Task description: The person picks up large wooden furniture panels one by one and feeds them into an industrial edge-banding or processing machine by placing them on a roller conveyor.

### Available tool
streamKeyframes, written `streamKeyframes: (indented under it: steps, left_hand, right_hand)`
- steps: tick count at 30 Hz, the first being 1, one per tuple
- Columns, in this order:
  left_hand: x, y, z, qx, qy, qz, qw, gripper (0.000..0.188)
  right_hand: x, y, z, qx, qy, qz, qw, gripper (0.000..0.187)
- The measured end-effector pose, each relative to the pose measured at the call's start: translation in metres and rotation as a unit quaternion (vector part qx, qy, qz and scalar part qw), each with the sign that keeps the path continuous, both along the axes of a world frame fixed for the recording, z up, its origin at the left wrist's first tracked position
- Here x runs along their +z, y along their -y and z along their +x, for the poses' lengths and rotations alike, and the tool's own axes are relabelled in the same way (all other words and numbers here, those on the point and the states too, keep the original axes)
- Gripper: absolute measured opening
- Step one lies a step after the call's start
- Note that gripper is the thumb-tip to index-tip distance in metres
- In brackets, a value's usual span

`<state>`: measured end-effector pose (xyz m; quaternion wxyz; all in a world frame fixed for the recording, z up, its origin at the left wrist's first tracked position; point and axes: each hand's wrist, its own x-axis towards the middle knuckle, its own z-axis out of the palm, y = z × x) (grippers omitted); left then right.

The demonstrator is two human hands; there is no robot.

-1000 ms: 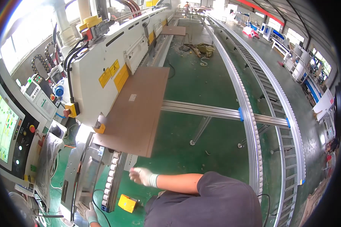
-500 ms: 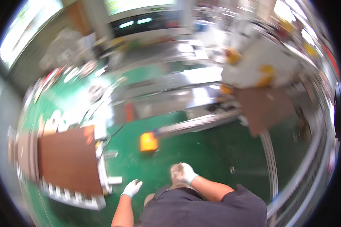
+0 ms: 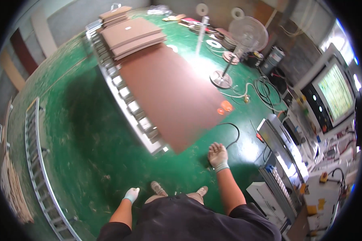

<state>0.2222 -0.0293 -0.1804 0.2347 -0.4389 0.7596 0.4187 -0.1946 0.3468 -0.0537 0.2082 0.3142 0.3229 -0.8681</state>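
Observation:
My right hand [image 3: 218, 156], in a white glove, hangs over the green floor near the close corner of a large brown panel [image 3: 169, 92]. Its fingers are apart and slightly bent, and nothing is in it. Lower down on the left, my left hand [image 3: 132, 194], gloved too, is held low at my side with its fingers curled in; I see nothing in it. The brown panel lies on a roller conveyor [image 3: 132, 106], with orange pieces [image 3: 226, 106] on its right corner. Farther back, a stack of brown panels [image 3: 134, 34] rests on the same conveyor.
A metal ladder-like frame [image 3: 40, 172] runs along the left. On the right stand a machine [image 3: 283, 144] with a metal bed and a screen [image 3: 336, 90]. A standing fan [image 3: 248, 34], a hose [image 3: 265, 90] and coiled rolls [image 3: 231, 56] are behind the panel.
My view has swung left, from the machine to the conveyor with the panels. My right hand has moved away from my body and opened out.

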Motion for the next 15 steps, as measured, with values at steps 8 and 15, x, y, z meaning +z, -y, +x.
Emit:
streamKeyframes:
  steps: [8,15]
  left_hand:
    - [0.011,0.085,0.025,-0.058,-0.057,0.085,0.993,0.049]
    - [0.016,0.256,0.051,0.187,-0.049,-0.075,0.978,0.042]
  right_hand:
    - [-0.054,0.208,0.006,0.342,-0.438,0.589,0.586,0.028]
    - [-0.079,0.288,-0.051,0.355,-0.195,0.418,0.813,0.014]
